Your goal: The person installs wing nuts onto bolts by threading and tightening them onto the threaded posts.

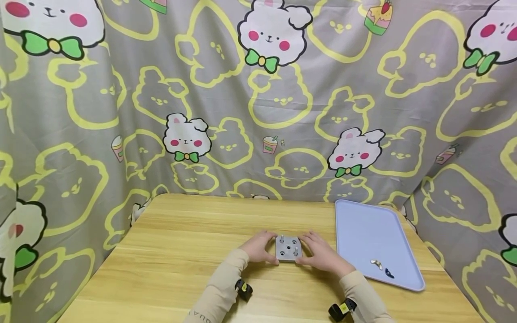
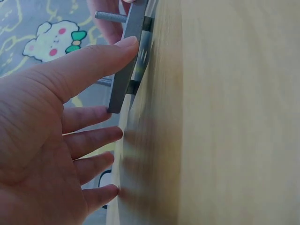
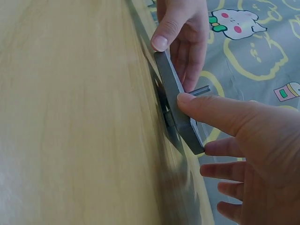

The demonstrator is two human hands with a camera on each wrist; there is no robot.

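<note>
A square grey metal plate [image 1: 288, 255] with several holes is held between my two hands over the middle of the table. Two bolts [image 1: 282, 240] stand up from its top at opposite corners. Short dark pieces [image 2: 133, 86] show beneath it in the left wrist view, with the plate's underside raised off the wood. My left hand [image 1: 259, 247] grips the left side, thumb at the near edge and index finger farther back. The right hand [image 1: 322, 255] grips the opposite side the same way, its other fingers [image 3: 222, 171] spread apart from the plate.
A light blue tray [image 1: 369, 229] lies at the right of the wooden table [image 1: 194, 224]. On it are a small gold-coloured part [image 1: 376, 264] and a small dark part [image 1: 389, 272]. A patterned grey curtain [image 1: 226, 103] hangs behind and along both sides.
</note>
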